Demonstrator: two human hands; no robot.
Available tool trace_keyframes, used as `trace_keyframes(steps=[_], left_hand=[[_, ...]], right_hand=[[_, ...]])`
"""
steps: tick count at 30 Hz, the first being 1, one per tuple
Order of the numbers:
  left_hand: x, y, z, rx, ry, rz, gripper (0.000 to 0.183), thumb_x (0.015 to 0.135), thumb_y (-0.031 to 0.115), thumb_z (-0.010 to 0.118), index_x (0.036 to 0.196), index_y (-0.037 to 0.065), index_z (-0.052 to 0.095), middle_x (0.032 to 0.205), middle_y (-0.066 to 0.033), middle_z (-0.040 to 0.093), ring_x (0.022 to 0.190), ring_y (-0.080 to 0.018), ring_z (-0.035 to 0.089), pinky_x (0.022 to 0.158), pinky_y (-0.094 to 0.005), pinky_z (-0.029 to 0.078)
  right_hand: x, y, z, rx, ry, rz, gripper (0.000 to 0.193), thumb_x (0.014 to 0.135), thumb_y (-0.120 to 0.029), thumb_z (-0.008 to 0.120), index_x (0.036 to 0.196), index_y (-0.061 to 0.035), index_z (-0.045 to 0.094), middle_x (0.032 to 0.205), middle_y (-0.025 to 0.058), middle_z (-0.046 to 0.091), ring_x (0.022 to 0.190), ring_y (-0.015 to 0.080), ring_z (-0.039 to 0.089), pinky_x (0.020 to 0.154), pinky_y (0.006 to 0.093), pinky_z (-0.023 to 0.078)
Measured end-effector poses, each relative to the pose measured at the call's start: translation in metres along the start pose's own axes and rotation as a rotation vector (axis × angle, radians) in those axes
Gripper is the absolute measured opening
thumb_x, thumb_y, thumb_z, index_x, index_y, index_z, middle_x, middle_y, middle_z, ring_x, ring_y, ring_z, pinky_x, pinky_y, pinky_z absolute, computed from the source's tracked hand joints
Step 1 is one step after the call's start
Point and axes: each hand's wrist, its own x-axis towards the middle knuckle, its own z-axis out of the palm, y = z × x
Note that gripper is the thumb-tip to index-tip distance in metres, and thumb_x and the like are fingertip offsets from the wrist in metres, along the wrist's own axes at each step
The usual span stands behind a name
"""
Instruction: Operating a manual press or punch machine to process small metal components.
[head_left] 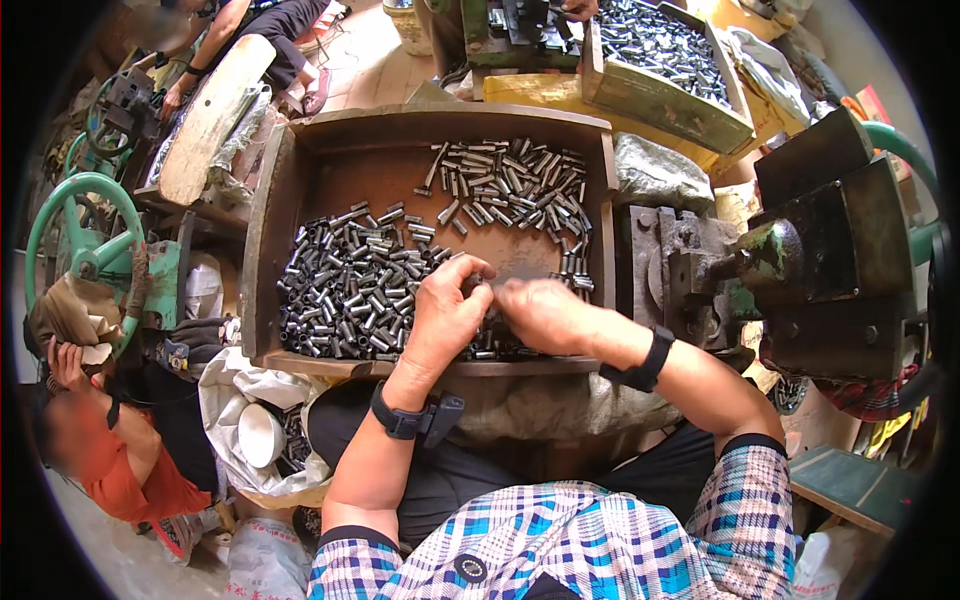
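Over the front part of a brown tray (370, 170), my two hands are close together. My left hand (447, 308) is closed, thumb and forefinger pinched; a small dark bit shows there, too small to name. Just right of it, my right hand (548, 316) is bent toward the left one, its fingers smeared by motion, so what it holds cannot be seen. Beside my left hand, short metal tubes (345, 290) are heaped across the tray's left side. Longer slim metal pieces (515, 180) lie scattered at the back right and down the right wall.
On the right stands a dark machine (810, 260); a green handwheel (85, 260) is at far left. A wooden box of metal parts (670, 60) sits beyond the tray. A white sack with a bowl (262, 435) is at lower left. Other people (140, 455) work nearby.
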Motion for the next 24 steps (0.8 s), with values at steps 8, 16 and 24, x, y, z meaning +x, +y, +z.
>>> trace_keyframes(steps=[8, 16, 24], left_hand=[[-0.001, 0.0, 0.013, 0.51, -0.142, 0.186, 0.022, 0.078, 0.018, 0.065, 0.096, 0.006, 0.062, 0.085, -0.0121, 0.063, 0.079, -0.0322, 0.062, 0.069, -0.0395, 0.05], [-0.008, 0.005, 0.03, 0.771, -0.304, 0.262, 0.019, 0.078, 0.024, 0.066, 0.085, 0.007, 0.06, 0.077, -0.0115, 0.061, 0.072, -0.0307, 0.063, 0.063, -0.0407, 0.051], [-0.005, 0.005, 0.031, 0.792, -0.379, 0.233, 0.019, 0.075, 0.022, 0.066, 0.075, 0.004, 0.059, 0.067, -0.0146, 0.062, 0.069, -0.0327, 0.063, 0.062, -0.0433, 0.05]], right_hand=[[-0.018, 0.032, -0.025, -0.024, 0.101, 0.057, 0.018, 0.07, -0.005, 0.056, 0.087, -0.0003, 0.052, 0.073, 0.0179, 0.058, 0.068, 0.0343, 0.062, 0.06, 0.0404, 0.052], [0.035, 0.088, -0.04, -0.513, 0.047, 0.327, 0.021, 0.073, -0.005, 0.056, 0.091, 0.0048, 0.06, 0.089, 0.0217, 0.063, 0.081, 0.0299, 0.066, 0.068, 0.034, 0.055], [0.019, 0.06, -0.028, -0.418, 0.035, 0.228, 0.019, 0.072, -0.002, 0.054, 0.09, 0.0026, 0.056, 0.089, 0.022, 0.058, 0.075, 0.0324, 0.064, 0.064, 0.0377, 0.053]])
